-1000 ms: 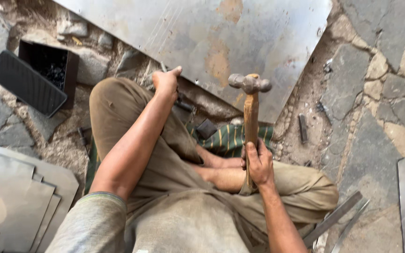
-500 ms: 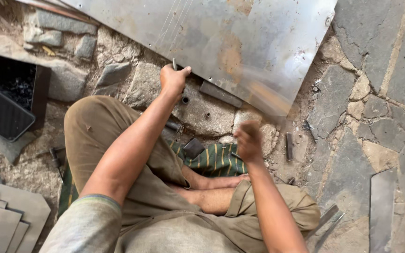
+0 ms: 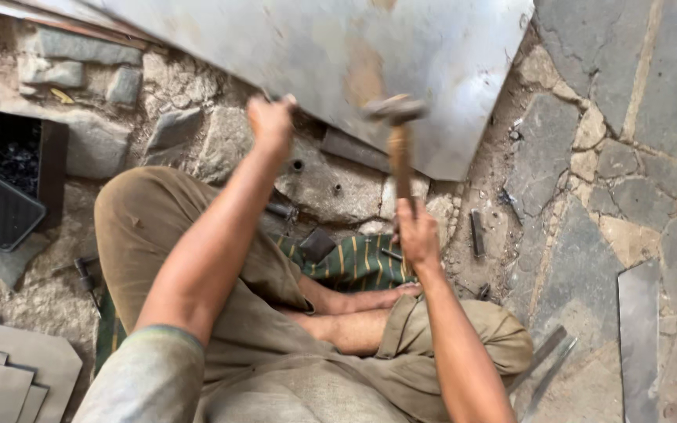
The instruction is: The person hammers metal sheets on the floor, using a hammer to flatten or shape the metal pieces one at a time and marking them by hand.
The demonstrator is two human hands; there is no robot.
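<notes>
Hammer (image 3: 398, 149) upright in right hand (image 3: 418, 235), head toward sheet (image 3: 315, 55).

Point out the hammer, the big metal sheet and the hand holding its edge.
hammer (image 3: 400, 157): head view, on the wooden handle below the blurred head.
metal sheet (image 3: 291, 47): head view, on its bare grey face.
left hand (image 3: 270, 121): head view, on the back of the hand at the sheet's lower edge.
</notes>
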